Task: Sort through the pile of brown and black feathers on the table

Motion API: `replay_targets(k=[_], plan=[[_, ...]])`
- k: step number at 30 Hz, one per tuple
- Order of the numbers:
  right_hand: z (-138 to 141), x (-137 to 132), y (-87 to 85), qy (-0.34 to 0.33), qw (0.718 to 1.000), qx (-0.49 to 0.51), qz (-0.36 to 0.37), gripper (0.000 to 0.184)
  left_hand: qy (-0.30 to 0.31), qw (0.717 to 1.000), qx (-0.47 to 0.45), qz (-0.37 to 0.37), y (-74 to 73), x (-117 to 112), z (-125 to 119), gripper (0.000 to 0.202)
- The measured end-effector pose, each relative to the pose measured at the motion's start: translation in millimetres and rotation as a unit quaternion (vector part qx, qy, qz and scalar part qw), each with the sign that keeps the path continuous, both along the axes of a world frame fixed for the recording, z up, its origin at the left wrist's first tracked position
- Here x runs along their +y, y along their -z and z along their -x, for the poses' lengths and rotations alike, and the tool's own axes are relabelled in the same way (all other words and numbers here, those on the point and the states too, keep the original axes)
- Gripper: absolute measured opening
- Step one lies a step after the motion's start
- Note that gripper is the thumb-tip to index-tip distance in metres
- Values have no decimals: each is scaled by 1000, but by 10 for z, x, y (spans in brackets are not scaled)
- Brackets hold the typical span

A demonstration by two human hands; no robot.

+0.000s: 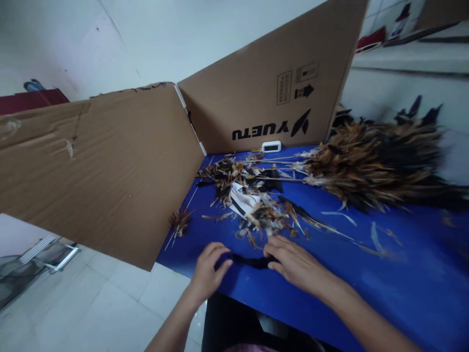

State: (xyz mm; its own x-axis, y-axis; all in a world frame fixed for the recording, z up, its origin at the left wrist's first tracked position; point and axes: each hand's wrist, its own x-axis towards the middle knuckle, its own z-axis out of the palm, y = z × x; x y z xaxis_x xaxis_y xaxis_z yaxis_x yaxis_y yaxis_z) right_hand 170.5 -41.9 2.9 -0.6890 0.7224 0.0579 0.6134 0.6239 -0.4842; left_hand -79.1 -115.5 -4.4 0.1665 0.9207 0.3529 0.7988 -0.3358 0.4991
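A dark, narrow strip that looks like a black feather (pixel 252 262) stretches between my two hands, low over the front of the blue tabletop. My right hand (pixel 289 259) is closed on its right end, thumb and fingers pinched. At the other end, my left hand (pixel 209 269) has its curled fingers and thumb around the tip; the exact contact is hard to see. Just beyond my hands lies a loose pile of brown and black feathers (pixel 269 217), with a white paper piece (pixel 245 200) among them.
Cardboard panels (pixel 120 171) stand along the left and back of the blue table (pixel 330 274). Feather dusters on thin sticks (pixel 377 161) lie at the right. A small white device (pixel 271 146) sits by the back panel. One small feather tuft (pixel 179 222) lies at the left edge.
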Motion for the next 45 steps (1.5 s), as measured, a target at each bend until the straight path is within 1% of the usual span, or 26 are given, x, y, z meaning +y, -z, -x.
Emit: replay_targets(k=[1,2,4,6,8,10,12,14,16,17,18,20,22,23,24,25,26,27,28,30,33,36,40,43,45], plan=[[21,-26,-2,0,1000,-12,-10,9,36,999,14,8,20,5,-100,25],[37,-51,-1,0,1000,-20,-23,11,63,997,32,10,38,12,-180,29],[46,-96,19,4,998,-25,-57,15,98,993,69,8,59,40,-275,35],[15,-119,62,8,996,-20,-90,16,117,988,98,-2,65,103,-285,38],[-52,-109,119,15,993,-15,-119,15,115,987,110,-19,70,232,-223,41],[-138,-70,175,29,988,-14,-151,14,79,990,113,-38,87,451,-112,46],[-216,-13,220,46,983,-15,-178,14,22,993,110,-46,117,756,16,55],[-263,47,253,58,978,-13,-202,13,-41,993,108,-26,152,1104,122,62],[-269,102,284,67,970,-2,-232,12,-101,990,100,21,184,1424,166,68],[-259,128,302,72,966,5,-249,13,-121,987,97,38,198,1551,159,70],[-245,151,321,76,962,11,-263,15,-125,986,97,47,211,1650,134,68],[-212,190,362,84,956,21,-279,18,-74,991,104,41,227,1762,43,63],[-189,217,400,92,955,30,-280,20,-3,995,99,19,221,1801,-58,56],[-183,225,414,94,955,35,-279,20,24,996,88,4,205,1816,-92,53],[-181,229,424,96,955,41,-279,21,38,996,76,-11,179,1842,-108,50],[-181,231,430,97,955,45,-278,22,30,997,66,-23,145,1888,-102,48],[-182,231,431,97,955,48,-276,22,5,998,58,-34,105,1959,-73,46],[-183,229,429,96,956,50,-272,22,-36,997,56,-38,61,2055,-21,43],[-183,227,424,97,958,51,-266,22,-99,993,57,-32,19,2174,48,42],[-180,222,409,101,961,53,-252,22,-162,985,53,-27,-48,2459,220,44],[-167,211,385,109,963,59,-239,20,-237,970,55,-7,-88,2888,491,52],[-154,194,356,118,964,63,-228,18,-295,953,63,31,-80,3212,713,60],[-138,175,325,130,964,69,-224,17,-335,936,91,65,-52,3480,929,67],[-129,175,326,140,960,73,-229,18,-333,932,114,87,-8,3613,1024,69],[-126,180,331,142,960,73,-229,18,-315,935,127,107,39,3674,1049,70]])
